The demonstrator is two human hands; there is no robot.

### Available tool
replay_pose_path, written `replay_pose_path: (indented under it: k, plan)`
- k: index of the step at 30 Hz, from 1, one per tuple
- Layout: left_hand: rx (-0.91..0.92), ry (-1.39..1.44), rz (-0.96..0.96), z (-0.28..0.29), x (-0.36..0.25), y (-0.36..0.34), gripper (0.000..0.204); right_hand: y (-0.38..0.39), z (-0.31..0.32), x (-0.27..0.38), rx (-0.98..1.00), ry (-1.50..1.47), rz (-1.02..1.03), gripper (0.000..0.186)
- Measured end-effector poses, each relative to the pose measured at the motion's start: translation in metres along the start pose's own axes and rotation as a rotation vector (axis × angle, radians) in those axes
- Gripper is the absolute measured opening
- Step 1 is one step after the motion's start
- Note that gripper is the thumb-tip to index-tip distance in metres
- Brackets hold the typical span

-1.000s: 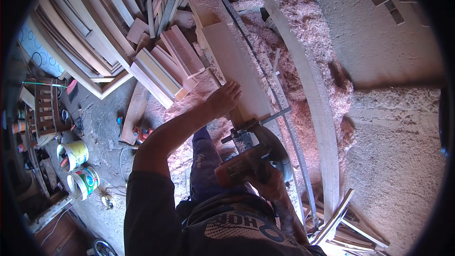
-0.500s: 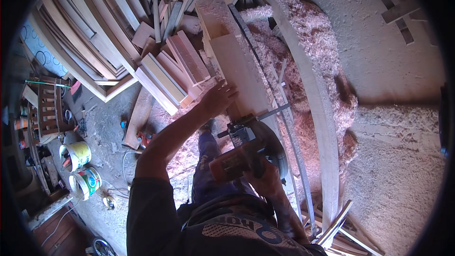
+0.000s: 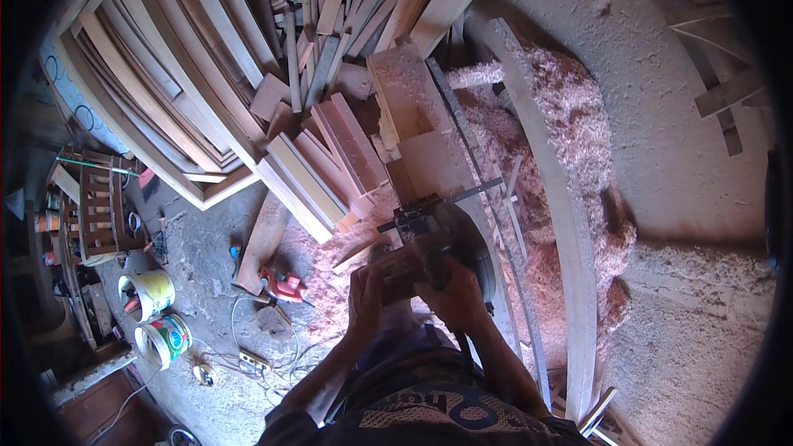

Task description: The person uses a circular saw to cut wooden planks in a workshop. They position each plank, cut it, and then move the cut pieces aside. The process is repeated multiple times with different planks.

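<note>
A circular saw (image 3: 462, 235) with a dark blade guard rests over a pale board (image 3: 428, 167) on a dusty wooden bench (image 3: 405, 62). My right hand (image 3: 454, 296) is wrapped round its rear handle. With closed fingers, my left hand (image 3: 363, 297) grips the end of the motor housing (image 3: 393, 271). A straight metal guide bar (image 3: 472, 192) sticks out across the board in front of the saw. The blade itself is hidden under the guard and body. Beside my left hand, a wood offcut (image 3: 357, 254) lies among the shavings.
A long curved plank (image 3: 562, 190) stands right of the bench, next to heaped shavings (image 3: 570, 107). Cut wood pieces (image 3: 351, 144) and a large frame (image 3: 198, 190) are on the left. A red power tool (image 3: 283, 285), cables and two buckets (image 3: 165, 339) sit on the floor.
My left hand has left the board and taken hold of the saw's motor housing. The saw has advanced forward along the board. The view has shifted, revealing more floor and the red tool.
</note>
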State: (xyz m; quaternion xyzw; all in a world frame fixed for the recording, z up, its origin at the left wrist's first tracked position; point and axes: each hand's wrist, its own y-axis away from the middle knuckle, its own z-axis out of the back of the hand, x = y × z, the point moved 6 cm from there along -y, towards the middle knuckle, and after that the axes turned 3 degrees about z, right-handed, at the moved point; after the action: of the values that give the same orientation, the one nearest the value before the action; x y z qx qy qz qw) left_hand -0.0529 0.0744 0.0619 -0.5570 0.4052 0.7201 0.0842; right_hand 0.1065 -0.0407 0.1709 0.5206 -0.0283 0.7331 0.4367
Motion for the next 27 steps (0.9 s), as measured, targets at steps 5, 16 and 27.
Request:
replay_pose_path:
  k: [5, 16, 27]
  plan:
    - [-0.112, 0.269, 0.014, 0.005, -0.044, -0.065, 0.039, -0.071, -0.004, 0.039, -0.009, -0.016, 0.027, 0.052]
    - [-0.233, 0.424, -0.158, 0.036, -0.071, -0.221, 0.039, -0.221, -0.022, 0.092, -0.145, 0.102, 0.198, 0.034]
    - [-0.17, 0.051, -0.76, 0.028, -0.218, -0.161, 0.049, -0.17, 0.047, 0.119, -0.25, -0.394, 0.561, 0.048]
